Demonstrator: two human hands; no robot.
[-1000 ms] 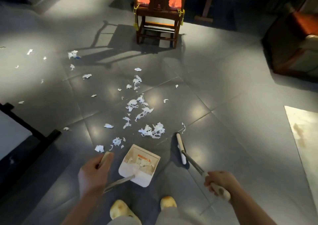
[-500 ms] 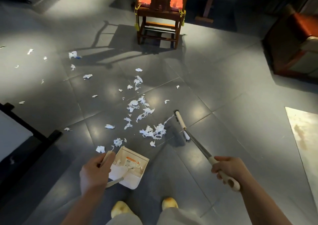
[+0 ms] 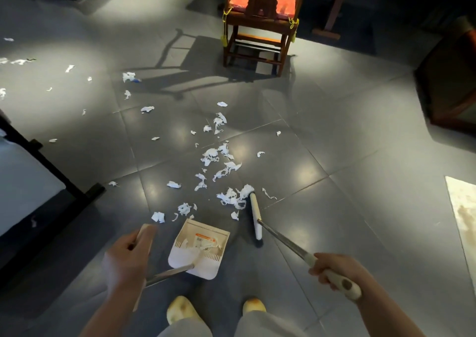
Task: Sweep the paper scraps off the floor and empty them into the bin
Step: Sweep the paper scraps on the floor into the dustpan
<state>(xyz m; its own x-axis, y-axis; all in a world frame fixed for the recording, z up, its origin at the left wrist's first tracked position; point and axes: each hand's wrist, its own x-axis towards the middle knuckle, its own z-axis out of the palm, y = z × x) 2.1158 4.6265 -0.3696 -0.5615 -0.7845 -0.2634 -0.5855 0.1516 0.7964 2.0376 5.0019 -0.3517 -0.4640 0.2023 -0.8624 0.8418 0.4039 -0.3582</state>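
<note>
1. The left hand [image 3: 126, 256] has its grip wrapped around the long handle of the white plastic dustpan [image 3: 198, 250]. The pan sits on the grey tiled floor [image 3: 334, 143], just in front of the person's yellow shoes [image 3: 180, 309].
2. The right hand [image 3: 334, 269] has its grip clamped on the cream end of the long metal-handled broom [image 3: 280, 238]. The broom's white head is down on the floor, to the right of the pan.
3. The torn white paper scraps [image 3: 219, 156] are spread in a trail from the pan towards the wooden chair with the red seat [image 3: 260, 22]. One clump [image 3: 234, 197] touches the far end of the broom head. More bits lie far off to the left. A few are in the pan already.
4. The step now looks like brushing that near clump into the pan. Most scraps are not swept up yet.
5. To do it well, keep the pan's front edge flat on the floor so paper cannot slide under.
6. Pull the broom with short, soft strokes. Paper is light and can fly away.
7. No bin is in view.
</note>
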